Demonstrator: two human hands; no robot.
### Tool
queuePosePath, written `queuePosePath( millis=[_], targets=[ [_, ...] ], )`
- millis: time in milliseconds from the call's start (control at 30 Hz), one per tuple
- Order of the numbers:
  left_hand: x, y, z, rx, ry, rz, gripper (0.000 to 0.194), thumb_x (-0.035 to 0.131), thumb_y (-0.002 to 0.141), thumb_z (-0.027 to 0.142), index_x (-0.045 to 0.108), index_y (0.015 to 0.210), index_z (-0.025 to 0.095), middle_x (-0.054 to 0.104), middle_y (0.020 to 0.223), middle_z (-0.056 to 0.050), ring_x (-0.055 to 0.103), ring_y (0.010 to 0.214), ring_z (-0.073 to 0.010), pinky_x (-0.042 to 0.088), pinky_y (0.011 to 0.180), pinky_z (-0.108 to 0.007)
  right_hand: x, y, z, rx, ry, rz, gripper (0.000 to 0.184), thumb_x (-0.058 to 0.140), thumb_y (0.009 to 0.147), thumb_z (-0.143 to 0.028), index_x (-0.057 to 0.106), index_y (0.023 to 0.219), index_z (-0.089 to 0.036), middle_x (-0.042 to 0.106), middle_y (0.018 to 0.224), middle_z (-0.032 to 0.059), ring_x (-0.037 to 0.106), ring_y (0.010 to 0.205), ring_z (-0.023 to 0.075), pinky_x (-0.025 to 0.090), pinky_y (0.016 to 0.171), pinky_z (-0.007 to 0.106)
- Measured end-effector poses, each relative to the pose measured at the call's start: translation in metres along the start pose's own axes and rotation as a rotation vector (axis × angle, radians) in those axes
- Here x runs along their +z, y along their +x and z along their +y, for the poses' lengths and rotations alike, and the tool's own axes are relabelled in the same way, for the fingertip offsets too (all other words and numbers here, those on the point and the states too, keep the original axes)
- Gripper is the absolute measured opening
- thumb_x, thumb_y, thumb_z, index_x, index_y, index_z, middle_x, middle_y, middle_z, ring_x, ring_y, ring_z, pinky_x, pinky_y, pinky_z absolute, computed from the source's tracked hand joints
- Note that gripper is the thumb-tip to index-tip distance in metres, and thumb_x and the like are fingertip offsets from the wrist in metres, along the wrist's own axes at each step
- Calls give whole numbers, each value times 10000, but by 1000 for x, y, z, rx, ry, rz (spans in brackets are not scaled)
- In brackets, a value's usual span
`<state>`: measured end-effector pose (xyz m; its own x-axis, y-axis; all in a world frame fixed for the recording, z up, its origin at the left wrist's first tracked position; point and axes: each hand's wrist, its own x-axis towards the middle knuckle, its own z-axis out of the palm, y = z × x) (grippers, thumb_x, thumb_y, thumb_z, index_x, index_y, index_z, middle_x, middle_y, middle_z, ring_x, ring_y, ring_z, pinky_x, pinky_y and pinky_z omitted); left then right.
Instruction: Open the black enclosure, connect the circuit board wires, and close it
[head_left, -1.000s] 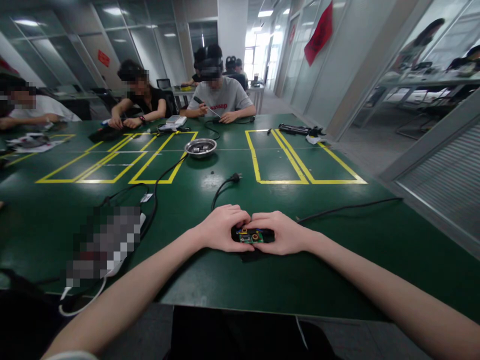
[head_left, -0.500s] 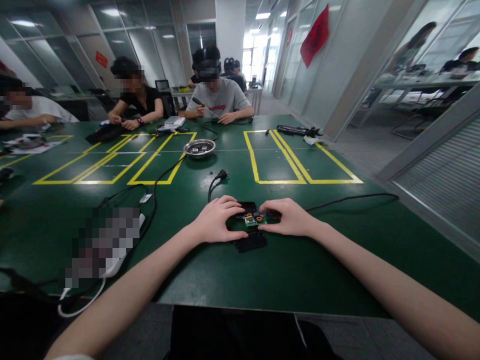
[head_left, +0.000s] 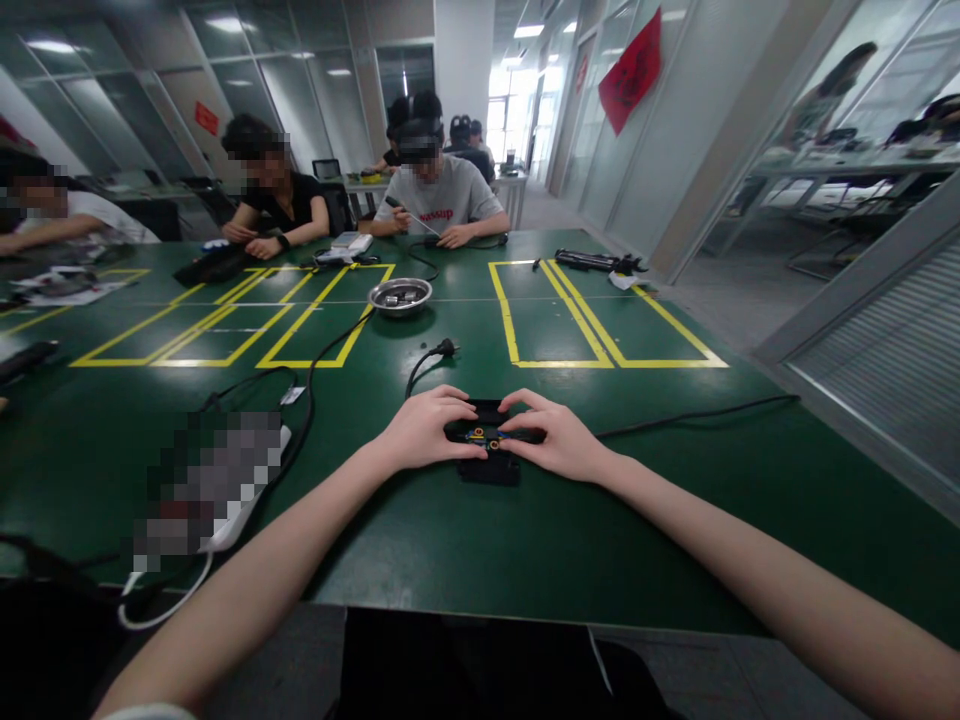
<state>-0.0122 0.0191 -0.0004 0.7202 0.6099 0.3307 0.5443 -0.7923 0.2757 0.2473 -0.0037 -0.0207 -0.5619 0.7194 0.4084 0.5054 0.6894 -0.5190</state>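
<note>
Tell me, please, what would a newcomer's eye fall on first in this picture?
Probably the person's two hands, left hand and right hand, at either side of a small circuit board near the front of the green table. Next, yellow tape outlines farther back, with a shiny metal bowl near the middle. At upper right, a red hanging stands out.

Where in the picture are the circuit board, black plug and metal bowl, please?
Circuit board point(head_left: 485, 438), head view: its visible middle.
Black plug point(head_left: 447, 348), head view: its body.
Metal bowl point(head_left: 400, 311), head view: its front wall.
</note>
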Motion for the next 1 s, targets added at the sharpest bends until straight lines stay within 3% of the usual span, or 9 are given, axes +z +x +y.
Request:
queuePosePath(
  millis=[100, 200, 333, 500, 700, 867, 1000],
  targets=[
    [1, 0, -3, 16, 11, 10, 415, 805, 822, 531, 789, 1060, 191, 799, 1087, -81, 688, 1158, -280, 562, 991, -396, 2, 3, -2, 50, 7, -1, 136, 717, 913, -333, 784, 889, -218, 705, 1130, 79, 712, 946, 220, 572, 865, 382],
    [4, -1, -4, 27, -11, 30, 365, 778, 861, 498, 789, 1076, 204, 801, 1093, -72, 695, 1164, -273, 557, 1006, -393, 2, 5, -1, 103, 16, 21, 150, 727, 898, -347, 787, 856, -216, 713, 1097, 72, 698, 837, 188, 577, 756, 338],
    [6, -2, -4, 27, -47, 70, 400, 777, 850, 510, 780, 1096, 194, 783, 1151, -98, 700, 1163, -276, 557, 1020, -404, 3, 7, 1, 124, 12, 46, 168, 731, 892, -363, 786, 839, -213, 715, 1072, 71, 673, 756, 164, 560, 684, 311],
    [-3, -5, -7, -42, -32, 104, 244, 626, 948, 365, 757, 1095, 220, 741, 1207, -77, 707, 1097, -223, 570, 929, -346, 3, 8, 4, 105, 2, 73, 184, 732, 893, -382, 753, 818, -215, 713, 1035, 62, 656, 719, 154, 540, 656, 303],
    [-13, -8, -15, -55, -57, -21, 152, 650, 869, 300, 737, 921, 186, 706, 900, -32, 651, 722, -140, 493, 653, -238, 1, 9, 3, 92, -36, 73, 193, 710, 906, -373, 684, 819, -202, 716, 1033, 57, 632, 697, 146, 519, 662, 302],
    [-13, -6, -11, -43, -103, -15, 165, 606, 873, 266, 735, 898, 166, 666, 779, -27, 611, 680, -137, 454, 645, -238, -7, 6, -3, 61, -38, 51, 151, 698, 888, -338, 682, 963, -208, 713, 1053, 70, 617, 676, 149, 520, 635, 297],
    [-18, -6, -4, -110, -256, 27, 156, 602, 856, 260, 713, 844, 152, 632, 708, -6, 555, 627, -115, 429, 607, -222, -15, 3, -9, -5, -14, 122, 114, 661, 886, -298, 685, 956, -211, 694, 998, 74, 642, 746, 174, 537, 647, 300]
  ],
)
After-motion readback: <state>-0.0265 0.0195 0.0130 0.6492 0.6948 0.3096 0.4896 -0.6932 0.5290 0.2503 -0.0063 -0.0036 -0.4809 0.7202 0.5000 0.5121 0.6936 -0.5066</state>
